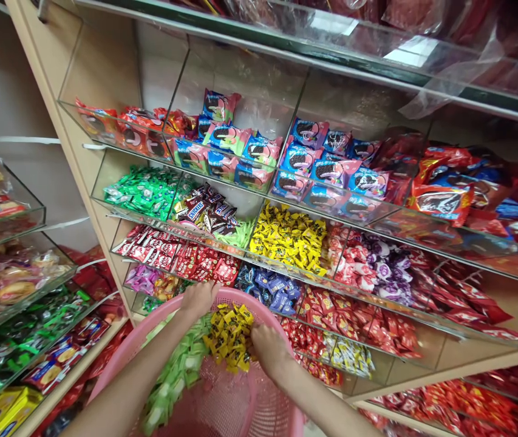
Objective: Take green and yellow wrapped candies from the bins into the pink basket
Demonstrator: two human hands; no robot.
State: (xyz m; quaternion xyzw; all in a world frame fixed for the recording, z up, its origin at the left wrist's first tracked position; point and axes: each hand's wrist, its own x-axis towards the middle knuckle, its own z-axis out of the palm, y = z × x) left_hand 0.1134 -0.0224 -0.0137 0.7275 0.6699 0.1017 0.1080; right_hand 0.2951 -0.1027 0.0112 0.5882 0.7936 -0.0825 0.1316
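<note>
Pink basket (pixel 265 408): filling the bottom centre of the frame, holding green packets (pixel 181 364) and yellow sweets (pixel 231 337).
Left hand (pixel 200 298): stretching up from the lower left, lying over the far rim; I cannot tell whether it is gripping.
Right hand (pixel 268 347): slanting in from the lower right, curling just beside the yellow sweets; I cannot tell what it is grasping.

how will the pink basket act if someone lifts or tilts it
The pink basket would probably feel light for its size and flex a little, given its perforated wall. The loose green packets and yellow packets inside would likely slide if it tilts, since they are separate wrapped pieces.
</note>
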